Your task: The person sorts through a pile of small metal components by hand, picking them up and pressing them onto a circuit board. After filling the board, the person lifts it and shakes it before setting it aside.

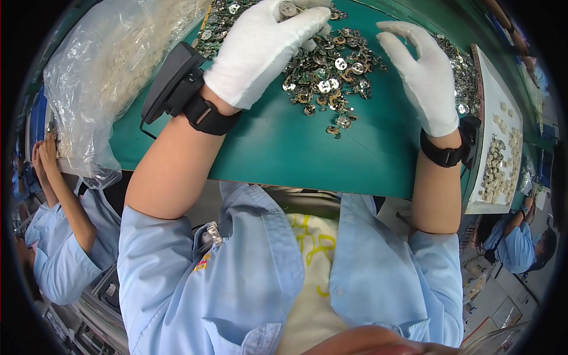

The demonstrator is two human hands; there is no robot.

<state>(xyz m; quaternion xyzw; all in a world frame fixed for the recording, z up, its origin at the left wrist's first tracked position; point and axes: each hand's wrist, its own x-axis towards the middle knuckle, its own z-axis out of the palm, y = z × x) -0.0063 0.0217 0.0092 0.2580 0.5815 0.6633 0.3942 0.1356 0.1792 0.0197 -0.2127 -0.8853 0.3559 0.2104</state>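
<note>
My left hand point(254, 50), in a white glove, is over the far middle of the green tabletop point(272, 154). Its thumb and fingers are closed on a small round metal part point(288, 8); the far fingertips are cut off by the top edge. Just to the right lies a loose pile of small metal parts point(331, 68), silvery and dark, some with round shiny discs. My right hand point(423, 74), also gloved in white, is at the pile's right side. Its thumb and fingers are curved but apart, with nothing visible between them.
A clear plastic bag point(118, 77) of pale small pieces stands on the left. More metal parts point(464, 74) lie at the right, beside a white tray point(488, 204) with cream-coloured pieces. Black devices are strapped to both wrists. Co-workers in blue sit on both sides.
</note>
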